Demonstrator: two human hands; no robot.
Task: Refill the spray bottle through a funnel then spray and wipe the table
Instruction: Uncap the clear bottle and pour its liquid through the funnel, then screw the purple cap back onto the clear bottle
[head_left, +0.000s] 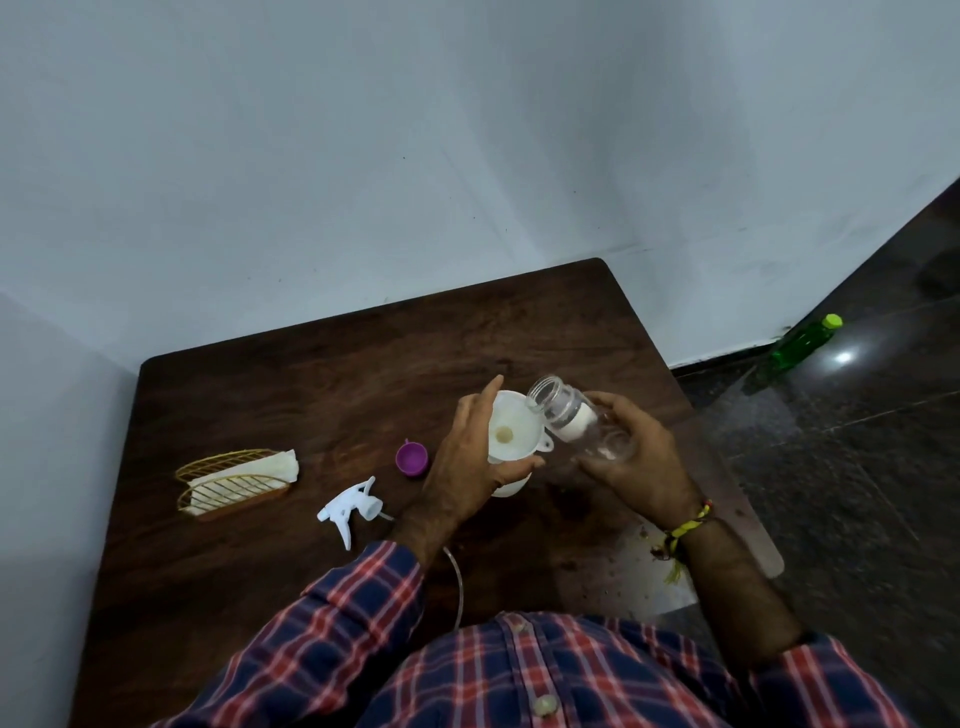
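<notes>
A white funnel (511, 434) sits in the mouth of a white spray bottle (511, 487) near the middle of the dark wooden table (291, 374). My left hand (470, 460) is wrapped around the funnel and bottle top, holding them steady. My right hand (631, 457) grips a clear bottle (563, 413) with a white label, tilted so its open mouth rests over the funnel's rim. The white trigger spray head (350, 508) lies loose on the table to the left, its thin tube trailing toward me.
A purple cap (412, 458) lies left of the funnel. A gold wire holder with white napkins (236, 480) stands at the table's left. A green bottle (802, 342) stands on the dark floor at the right. Walls border the table's far and left sides.
</notes>
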